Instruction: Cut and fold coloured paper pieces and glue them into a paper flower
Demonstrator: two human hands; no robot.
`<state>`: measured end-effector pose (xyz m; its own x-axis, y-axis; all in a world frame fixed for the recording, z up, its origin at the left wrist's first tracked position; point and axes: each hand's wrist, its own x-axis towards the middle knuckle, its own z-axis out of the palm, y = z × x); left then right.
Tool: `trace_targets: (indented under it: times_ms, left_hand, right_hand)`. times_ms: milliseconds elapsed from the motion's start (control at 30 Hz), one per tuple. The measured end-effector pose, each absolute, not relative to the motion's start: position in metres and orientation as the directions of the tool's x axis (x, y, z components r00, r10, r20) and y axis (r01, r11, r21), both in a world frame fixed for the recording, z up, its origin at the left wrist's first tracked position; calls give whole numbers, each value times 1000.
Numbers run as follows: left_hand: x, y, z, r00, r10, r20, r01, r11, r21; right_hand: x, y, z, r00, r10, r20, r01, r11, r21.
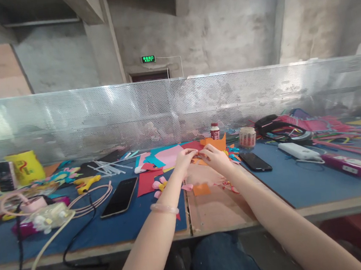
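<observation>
My left hand (185, 158) and my right hand (215, 158) meet over the middle of the table. Their fingertips are pinched together around a small red-orange paper piece (198, 153), mostly covered by the fingers. Behind the hands, an orange sheet (217, 141) stands partly raised, near red, pink (169, 155) and blue paper. A square of orange paper (201, 189) lies below the hands. Beside my left forearm, which wears a pale bangle, is a pink paper flower (160, 186) with a yellow centre. More curled paper pieces (228, 185) lie by my right wrist.
Black phones lie left (120, 197) and right (255, 161). Yellow glue gun (88, 183), cables and a power strip (47, 217) crowd the left. A bottle (214, 131), jar (247, 138), white device (299, 151) and purple box (351, 164) stand or lie rightward. A perforated metal screen (117, 116) closes the back.
</observation>
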<state>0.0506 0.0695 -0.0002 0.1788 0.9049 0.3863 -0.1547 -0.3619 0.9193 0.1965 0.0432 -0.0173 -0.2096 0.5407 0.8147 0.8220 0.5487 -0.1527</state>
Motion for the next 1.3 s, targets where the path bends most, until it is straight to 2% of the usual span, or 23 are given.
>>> trace_targets:
  times_ms: [200,400,567,833,1067,1300]
  left_hand:
    - [49,74,-3,186,902,389,-119,-372,920]
    - [48,71,-2,209,886,414,-91,-404,910]
    - [46,68,3,225,868,443,-69,-440,896]
    - [47,59,8,247,856,454,0,-469,883]
    - [46,58,11,278,849,450,59,-483,874]
    - [46,61,10,308,818,486,90,-534,841]
  right_hand:
    - [197,42,-16,-279,529,802,862,506,-34]
    - [198,42,-14,-275,531,802,856,515,-48]
    - [197,42,-13,-255,537,804,801,583,-135]
    - [200,57,-18,-170,580,797,647,676,-355]
    - [202,60,-22,-110,702,704,530,640,-556]
    - [202,55,-18,-66,766,639,460,592,-662]
